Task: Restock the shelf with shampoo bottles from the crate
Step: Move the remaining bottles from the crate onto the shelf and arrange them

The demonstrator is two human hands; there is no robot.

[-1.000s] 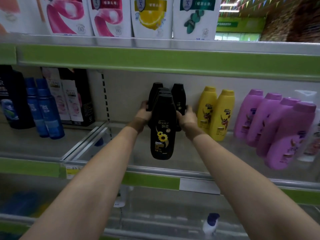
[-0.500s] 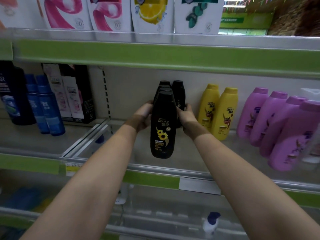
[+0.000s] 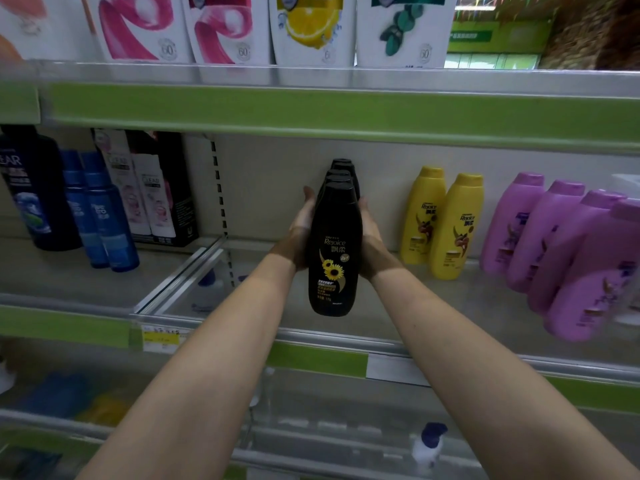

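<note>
Several black Rejoice shampoo bottles with a sunflower label stand in a single file on the middle shelf, front to back. My left hand lies flat against the left side of the row, fingers pointing up. Pressed against the right side of the row is my right hand, fingers straight. The bottles are squeezed between my two palms. The crate is not in view.
Two yellow bottles stand to the right, then several tilted purple bottles. Blue bottles and dark Clear bottles stand left, past a clear divider. Refill pouches fill the upper shelf.
The black bottles stood in two loose columns a second ago; both hands have pushed inward and the bottles now line up in one file.
</note>
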